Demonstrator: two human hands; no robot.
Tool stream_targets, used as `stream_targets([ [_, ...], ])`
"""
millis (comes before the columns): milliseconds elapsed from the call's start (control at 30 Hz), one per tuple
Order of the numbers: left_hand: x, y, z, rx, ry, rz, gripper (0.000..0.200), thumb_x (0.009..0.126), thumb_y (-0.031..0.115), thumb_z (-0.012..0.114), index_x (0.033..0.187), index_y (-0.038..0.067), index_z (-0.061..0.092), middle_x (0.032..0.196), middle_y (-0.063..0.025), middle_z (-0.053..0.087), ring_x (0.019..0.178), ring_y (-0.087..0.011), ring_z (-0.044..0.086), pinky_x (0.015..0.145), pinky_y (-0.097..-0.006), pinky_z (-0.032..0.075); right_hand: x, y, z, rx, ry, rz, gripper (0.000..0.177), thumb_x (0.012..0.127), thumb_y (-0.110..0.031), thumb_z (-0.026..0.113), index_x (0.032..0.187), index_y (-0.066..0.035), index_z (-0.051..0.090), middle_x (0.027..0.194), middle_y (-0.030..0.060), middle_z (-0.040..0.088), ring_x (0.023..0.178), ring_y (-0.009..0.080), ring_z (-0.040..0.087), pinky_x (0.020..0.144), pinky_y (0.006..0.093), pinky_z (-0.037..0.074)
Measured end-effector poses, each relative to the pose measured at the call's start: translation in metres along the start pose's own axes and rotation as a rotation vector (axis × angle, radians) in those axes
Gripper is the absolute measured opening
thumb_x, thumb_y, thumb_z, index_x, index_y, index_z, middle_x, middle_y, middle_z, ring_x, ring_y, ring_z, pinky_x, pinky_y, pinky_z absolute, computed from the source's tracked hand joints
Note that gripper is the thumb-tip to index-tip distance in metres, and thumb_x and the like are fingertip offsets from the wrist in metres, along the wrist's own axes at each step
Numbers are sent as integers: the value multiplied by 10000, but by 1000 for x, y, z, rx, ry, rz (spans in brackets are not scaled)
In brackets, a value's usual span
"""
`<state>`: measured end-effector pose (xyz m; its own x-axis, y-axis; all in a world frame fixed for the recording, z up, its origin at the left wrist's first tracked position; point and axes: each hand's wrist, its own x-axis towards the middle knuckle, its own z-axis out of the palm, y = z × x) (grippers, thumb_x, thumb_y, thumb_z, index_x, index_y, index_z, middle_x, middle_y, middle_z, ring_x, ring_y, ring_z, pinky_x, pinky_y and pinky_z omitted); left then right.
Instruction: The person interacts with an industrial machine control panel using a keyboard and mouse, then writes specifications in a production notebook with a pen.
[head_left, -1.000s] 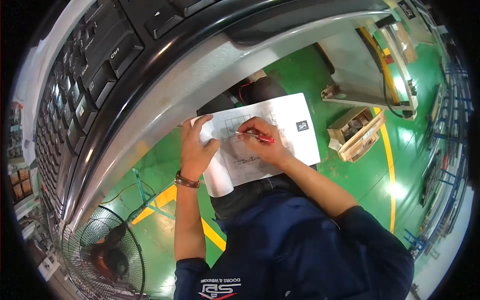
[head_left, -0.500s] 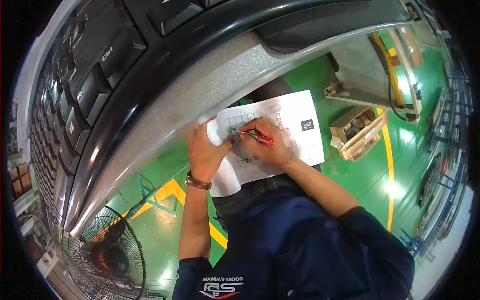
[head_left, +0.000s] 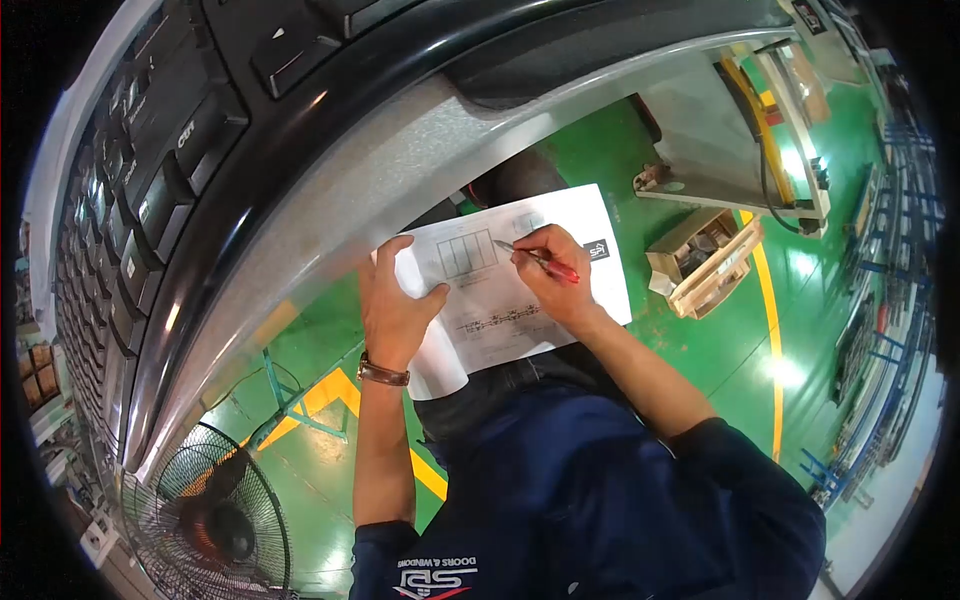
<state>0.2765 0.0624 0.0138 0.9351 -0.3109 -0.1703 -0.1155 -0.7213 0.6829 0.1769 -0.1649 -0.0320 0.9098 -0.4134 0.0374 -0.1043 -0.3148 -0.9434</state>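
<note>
Red-and-silver pen [head_left: 563, 272], slim: held over the white printed sheets [head_left: 600, 302]; long axis aslant, tip toward the far left, just beside a ruled grid drawing [head_left: 467, 252], red end toward the near right. Right hand [head_left: 562, 297]: narrow grip, pen between thumb and fingers. Left hand [head_left: 398, 308]: thumb on top of the sheets, fingers at their far left edge, thumb and fingers spread fairly wide; brown-strapped watch [head_left: 383, 374] at its wrist. White printed sheets: on the lap, over dark trousers [head_left: 495, 384]; long axis running left to right, slightly tilted, right end farther out; left edge curled. Beyond, to the left: black keyboard [head_left: 165, 170].
</note>
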Motion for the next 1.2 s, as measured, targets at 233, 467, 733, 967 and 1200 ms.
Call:
stream_targets([
  [233,0,1,-1,-9,6,-4,774,702,124,922,1400,164,589,1353,-146,546,1321,-369,545,1135,-459,475,1,-6,1,-47,74,-99,112,811,-5,755,897,-32,688,822,99,688,751,267,635,700,377,515],
  [467,1,2,0,-4,14,11,771,703,117,916,1400,166,590,1346,-147,542,1309,-369,553,1131,-455,476,2,-3,5,-67,70,-160,117,794,8,745,879,-41,683,826,97,705,735,285,626,688,391,515],
  [733,1,2,-1,-21,21,13,753,706,134,919,1392,153,608,1359,-173,522,1317,-404,542,1141,-491,460,-6,-3,-8,189,200,12,63,907,9,709,952,-25,682,831,30,680,788,103,601,690,284,481],
  [967,-7,28,3,346,124,352,724,757,174,918,1422,109,640,1711,-232,355,1580,-472,316,1290,-550,294,4,5,-91,-41,413,124,212,1106,-208,650,1173,-10,616,1023,102,777,863,156,691,834,301,538],
  [1200,-27,93,47,19,-43,538,575,843,176,863,1370,61,663,1629,-212,477,1543,-457,385,1261,-540,347,-41,42,-136,-72,47,248,196,1012,-123,736,1113,-48,586,935,29,684,828,96,619,762,307,515],
])
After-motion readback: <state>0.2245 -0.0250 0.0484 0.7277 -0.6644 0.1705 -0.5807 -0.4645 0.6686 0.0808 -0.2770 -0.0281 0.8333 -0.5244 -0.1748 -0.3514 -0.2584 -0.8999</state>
